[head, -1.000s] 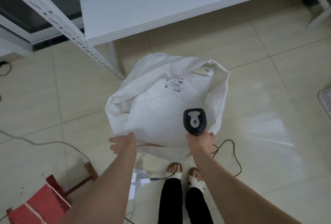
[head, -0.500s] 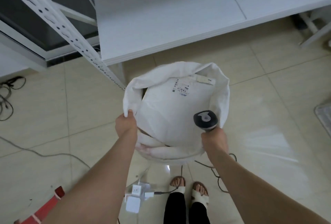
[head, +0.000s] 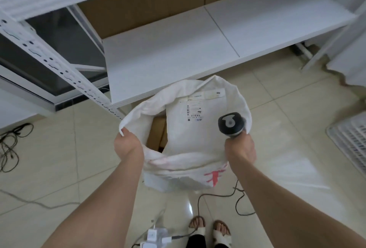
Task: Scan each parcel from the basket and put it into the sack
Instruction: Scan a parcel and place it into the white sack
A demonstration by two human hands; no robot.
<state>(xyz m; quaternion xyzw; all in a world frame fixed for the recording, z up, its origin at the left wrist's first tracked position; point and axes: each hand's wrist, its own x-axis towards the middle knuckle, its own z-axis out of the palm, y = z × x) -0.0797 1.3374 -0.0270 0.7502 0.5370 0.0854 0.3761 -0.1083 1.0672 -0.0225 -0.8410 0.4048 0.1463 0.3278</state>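
Now | left hand [head: 127,145] pinches sack [head: 178,176] rim | right hand [head: 240,148] grips scanner [head: 230,124] | parcel [head: 190,134] label blurred | brown box [head: 157,134] mostly hidden

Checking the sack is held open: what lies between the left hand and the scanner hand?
Head view: between the left hand and the right hand gripping the scanner lies the open sack, showing a white labelled parcel and a brown box inside.

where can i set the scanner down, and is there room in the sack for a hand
The white shelf board behind the sack is bare, so is the floor tile between sack and grille. Inside, only a gap over the brown box, between left hand and white parcel. Cables crowd the floor by the feet.
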